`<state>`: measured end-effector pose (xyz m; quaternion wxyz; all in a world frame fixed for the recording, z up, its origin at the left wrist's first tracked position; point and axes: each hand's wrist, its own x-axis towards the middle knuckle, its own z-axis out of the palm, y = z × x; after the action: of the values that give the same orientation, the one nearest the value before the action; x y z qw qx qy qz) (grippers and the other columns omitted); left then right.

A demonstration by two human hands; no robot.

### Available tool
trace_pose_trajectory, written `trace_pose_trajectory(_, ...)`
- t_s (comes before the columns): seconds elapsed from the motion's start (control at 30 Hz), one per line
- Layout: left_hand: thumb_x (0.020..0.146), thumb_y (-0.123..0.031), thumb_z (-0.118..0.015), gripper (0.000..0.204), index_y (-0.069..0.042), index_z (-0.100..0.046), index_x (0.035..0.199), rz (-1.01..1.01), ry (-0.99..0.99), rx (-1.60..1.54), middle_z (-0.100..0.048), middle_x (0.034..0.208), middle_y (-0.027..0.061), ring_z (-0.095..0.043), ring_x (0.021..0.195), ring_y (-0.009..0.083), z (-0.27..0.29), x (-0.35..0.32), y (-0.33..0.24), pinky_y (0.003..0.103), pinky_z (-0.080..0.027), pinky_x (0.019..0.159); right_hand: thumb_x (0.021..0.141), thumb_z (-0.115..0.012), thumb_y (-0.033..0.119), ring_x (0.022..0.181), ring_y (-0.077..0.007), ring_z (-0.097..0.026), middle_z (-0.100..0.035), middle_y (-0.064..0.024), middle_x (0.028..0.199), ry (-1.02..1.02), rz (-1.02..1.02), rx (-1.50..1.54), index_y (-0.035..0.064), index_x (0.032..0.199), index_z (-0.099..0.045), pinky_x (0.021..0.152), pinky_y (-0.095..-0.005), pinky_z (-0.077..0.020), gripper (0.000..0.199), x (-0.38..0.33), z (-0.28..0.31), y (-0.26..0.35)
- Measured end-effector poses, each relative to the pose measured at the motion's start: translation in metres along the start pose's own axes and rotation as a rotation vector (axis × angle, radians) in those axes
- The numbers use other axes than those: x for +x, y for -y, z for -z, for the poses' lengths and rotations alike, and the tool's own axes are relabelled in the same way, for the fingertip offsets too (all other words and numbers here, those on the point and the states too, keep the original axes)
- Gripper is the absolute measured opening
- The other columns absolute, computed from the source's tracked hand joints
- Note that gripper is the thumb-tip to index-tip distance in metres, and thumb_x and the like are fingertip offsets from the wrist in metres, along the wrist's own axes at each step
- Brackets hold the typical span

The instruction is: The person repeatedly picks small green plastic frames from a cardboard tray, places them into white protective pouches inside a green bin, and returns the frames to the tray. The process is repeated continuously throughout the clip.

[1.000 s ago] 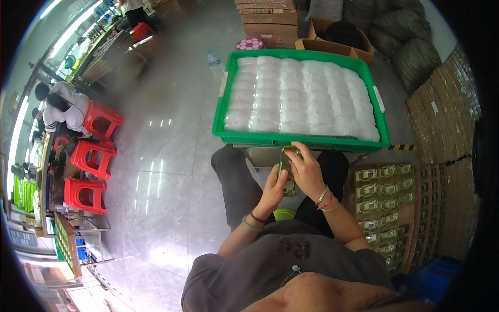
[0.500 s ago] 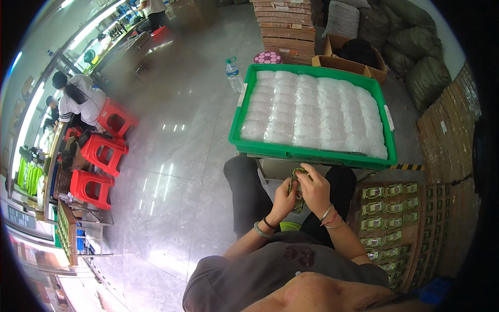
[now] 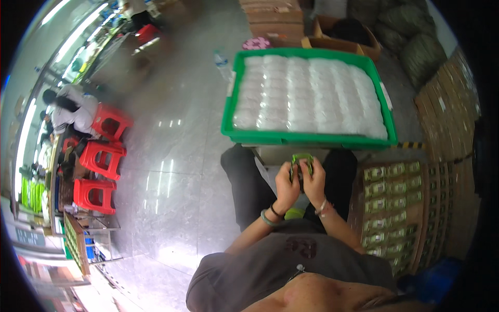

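A small green looped piece [image 3: 302, 158] sits pinched between both hands, over the person's lap and just below the near wall of the green crate [image 3: 306, 139]. The left hand [image 3: 287, 188] curls its fingers around the piece's left side; the right hand [image 3: 314, 182] closes on its right side, thumb and fingertips pressing near the top. Both hands are closed on it, though what lies inside the loop is too small to tell.

At 12 o'clock from the hands, the crate is filled edge to edge with rows of clear white packets [image 3: 309, 93] and rests on a pale box between the knees. At 3 o'clock, flat cartons of green-labelled packs [image 3: 391, 200] lie in rows, with brown cardboard stacks [image 3: 447, 114] beyond them. At 9 o'clock, well apart across the shiny floor, stand red plastic stools [image 3: 101, 156], and a seated person in white [image 3: 73, 109] is at work by them. At 12 o'clock, beyond the crate, stands an open brown box [image 3: 343, 41].

As a judgement, the step in hand looks like fitting or assembling the green piece by fingertip. The next move probably calls for a steady two-handed grip, with firm thumb pressure applied evenly on both sides so that the piece does not twist
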<state>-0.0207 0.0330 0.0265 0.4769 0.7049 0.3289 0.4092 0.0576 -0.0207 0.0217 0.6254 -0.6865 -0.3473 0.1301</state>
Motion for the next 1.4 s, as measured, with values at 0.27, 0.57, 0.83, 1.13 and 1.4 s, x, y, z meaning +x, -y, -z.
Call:
trace_pose_trajectory(0.27, 0.095, -0.009, -0.048, 0.016, 0.001, -0.048, 0.084, 0.088, 0.068, -0.232, -0.055, 0.068, 0.0135, -0.054, 0.061, 0.0185, -0.011, 0.007, -0.008, 0.032, -0.043, 0.056, 0.087, -0.061, 0.007, 0.065, -0.0113, -0.054, -0.058, -0.0074, 0.075, -0.085, 0.027, 0.029, -0.0021, 0.091, -0.057, 0.058, -0.0268, -0.0428, 0.010, -0.002, 0.009, 0.009)
trace_pose_trajectory(0.57, 0.094, -0.009, -0.051, 0.014, 0.003, -0.055, 0.088, -0.083, 0.245, 0.005, -0.058, 0.068, 0.0091, -0.054, 0.062, 0.0133, -0.045, -0.008, 0.007, 0.029, -0.044, 0.054, 0.086, -0.063, 0.015, 0.065, -0.0144, -0.055, -0.060, -0.0099, 0.073, -0.154, -0.264, 0.149, -0.0003, 0.088, -0.057, 0.058, -0.0285, -0.0437, 0.017, -0.019, 0.048, -0.016)
trace_pose_trajectory(0.83, 0.090, -0.013, -0.059, 0.029, 0.005, -0.058, 0.113, -0.136, 0.672, -0.032, -0.063, 0.096, 0.0142, -0.061, 0.085, 0.0223, -0.089, -0.036, -0.025, 0.033, -0.049, 0.074, 0.090, -0.060, 0.029, 0.087, -0.0167, -0.061, -0.066, -0.0092, 0.095, -0.270, -0.574, 0.086, 0.0007, 0.110, -0.061, 0.074, -0.0336, -0.0493, 0.035, -0.089, 0.142, -0.069)
trace_pose_trajectory(1.13, 0.094, -0.018, -0.055, 0.029, 0.004, -0.061, 0.111, 0.258, 0.851, -0.092, -0.064, 0.103, 0.0129, -0.063, 0.090, 0.0193, -0.060, -0.027, 0.008, 0.029, -0.052, 0.072, 0.088, -0.061, 0.023, 0.039, -0.0160, -0.044, -0.053, -0.0096, 0.059, -1.263, -0.890, 0.126, -0.0015, 0.086, -0.062, 0.035, -0.0338, -0.0328, 0.025, -0.165, 0.408, -0.229)
trace_pose_trajectory(1.4, 0.096, -0.016, -0.050, 0.025, 0.003, -0.061, 0.106, 0.326, 0.694, -0.076, -0.064, 0.098, 0.0104, -0.062, 0.085, 0.0170, -0.037, -0.024, 0.015, 0.027, -0.052, 0.067, 0.093, -0.042, 0.045, 0.096, -0.0371, -0.061, -0.061, -0.0215, 0.107, -0.829, -1.229, -0.905, 0.0021, 0.119, -0.054, 0.074, -0.0492, -0.0468, 0.051, -0.197, 0.545, -0.254)
